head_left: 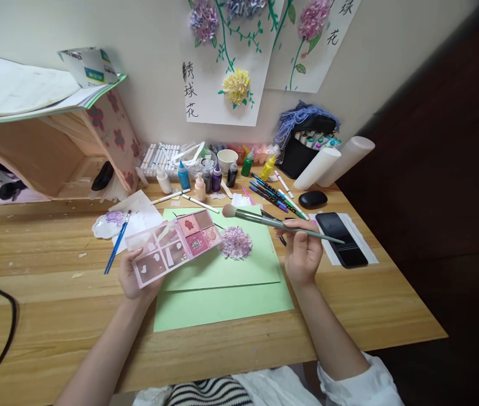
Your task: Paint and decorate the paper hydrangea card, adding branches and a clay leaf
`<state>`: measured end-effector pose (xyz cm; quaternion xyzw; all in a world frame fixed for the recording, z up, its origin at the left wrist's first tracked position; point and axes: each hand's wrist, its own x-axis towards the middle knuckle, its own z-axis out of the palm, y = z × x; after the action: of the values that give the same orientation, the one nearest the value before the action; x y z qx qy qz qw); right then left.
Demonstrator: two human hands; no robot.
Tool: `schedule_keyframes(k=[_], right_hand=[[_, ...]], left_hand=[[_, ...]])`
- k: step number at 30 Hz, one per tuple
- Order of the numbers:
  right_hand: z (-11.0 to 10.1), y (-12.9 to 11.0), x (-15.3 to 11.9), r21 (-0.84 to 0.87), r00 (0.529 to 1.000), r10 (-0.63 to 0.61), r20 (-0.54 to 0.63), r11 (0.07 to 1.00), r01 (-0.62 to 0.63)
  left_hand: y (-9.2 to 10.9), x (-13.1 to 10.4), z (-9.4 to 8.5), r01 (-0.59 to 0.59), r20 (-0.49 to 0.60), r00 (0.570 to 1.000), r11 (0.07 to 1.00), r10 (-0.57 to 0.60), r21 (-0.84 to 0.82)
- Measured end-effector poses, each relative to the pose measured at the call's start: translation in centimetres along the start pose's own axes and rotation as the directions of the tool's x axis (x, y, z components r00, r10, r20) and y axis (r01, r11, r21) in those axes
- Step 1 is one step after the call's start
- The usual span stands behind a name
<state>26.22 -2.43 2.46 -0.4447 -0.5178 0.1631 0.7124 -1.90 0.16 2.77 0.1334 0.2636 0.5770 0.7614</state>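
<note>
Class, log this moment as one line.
left hand: holds open palette | right hand: holds brush | purple flower: on green paper | phone: on white paper

Both hands (143, 269) raised, fingers curled

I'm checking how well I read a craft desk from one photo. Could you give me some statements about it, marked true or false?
1. The left hand holds an open makeup palette. True.
2. The right hand holds a pair of scissors. False: it holds a makeup brush.
3. The smartphone lies to the right of the green paper. True.
4. The hydrangea-like flower on the green paper is yellow. False: it is pinkish purple.
5. The paper cup lies on its side. False: it stands upright.
6. A white sheet on the wall bears Chinese characters. True.
</note>
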Motion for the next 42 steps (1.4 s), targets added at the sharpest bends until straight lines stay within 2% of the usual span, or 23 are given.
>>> schedule_keyframes(k=[3,5,7,11,12,15,20,24,27,31,35,40,42], right_hand=[[0.4,-0.3,-0.5,0.027,0.98,0.055,0.193,0.998,-0.062],[0.6,-0.5,-0.9,-0.003,0.934,0.061,0.351,0.998,-0.064],[0.7,-0.6,-1.3,0.0,0.895,0.063,0.441,0.998,-0.07],[0.8,-0.5,-1.6,0.057,0.934,0.045,0.353,0.996,-0.07],[0.9,-0.4,-1.6,0.049,0.934,0.049,0.355,0.996,-0.071],[1.0,-0.1,-1.7,0.026,0.894,0.106,0.436,0.991,-0.13],[1.2,0.6,-1.9,0.113,0.921,0.168,0.352,0.969,-0.22],[1.1,0.7,-2.0,0.098,0.898,0.189,0.397,0.964,-0.246],[1.1,0.6,-2.0,0.111,0.926,0.168,0.337,0.97,-0.216],[1.1,0.6,-1.9,0.097,0.913,0.138,0.383,0.977,-0.189],[1.1,0.4,-1.6,0.073,0.952,0.105,0.287,0.989,-0.13],[1.1,0.2,-1.4,0.021,0.925,0.082,0.37,0.995,-0.097],[1.0,0.3,-1.3,0.043,0.942,0.079,0.326,0.994,-0.099]], left_hand=[[-0.4,-0.2,0.1,0.025,-0.007,1.0,0.999,-0.025,0.029],[-0.6,-0.3,0.1,0.044,-0.002,0.999,0.998,-0.044,0.04],[-0.7,-0.3,0.0,0.057,0.017,0.998,0.997,-0.058,0.047],[-0.7,-0.4,-0.2,0.065,0.054,0.996,0.997,-0.067,0.051],[-0.7,-0.4,-0.2,0.064,0.054,0.996,0.997,-0.066,0.051],[-0.7,-0.4,-0.4,0.055,0.048,0.997,0.997,-0.057,0.052],[-0.9,-0.4,-0.6,0.073,0.065,0.995,0.995,-0.077,0.063],[-0.9,-0.4,-0.5,0.06,0.086,0.994,0.997,-0.064,0.056],[-0.9,-0.4,-0.3,0.071,0.072,0.995,0.996,-0.075,0.047],[-1.0,-0.5,-0.3,0.076,0.031,0.997,0.996,-0.077,0.045],[-1.3,-0.6,-0.6,0.069,0.012,0.998,0.997,-0.069,0.043],[-1.6,-0.7,-0.3,0.123,0.056,0.991,0.991,-0.125,0.046],[-1.6,-0.7,-0.1,0.128,0.054,0.99,0.991,-0.13,0.051]])
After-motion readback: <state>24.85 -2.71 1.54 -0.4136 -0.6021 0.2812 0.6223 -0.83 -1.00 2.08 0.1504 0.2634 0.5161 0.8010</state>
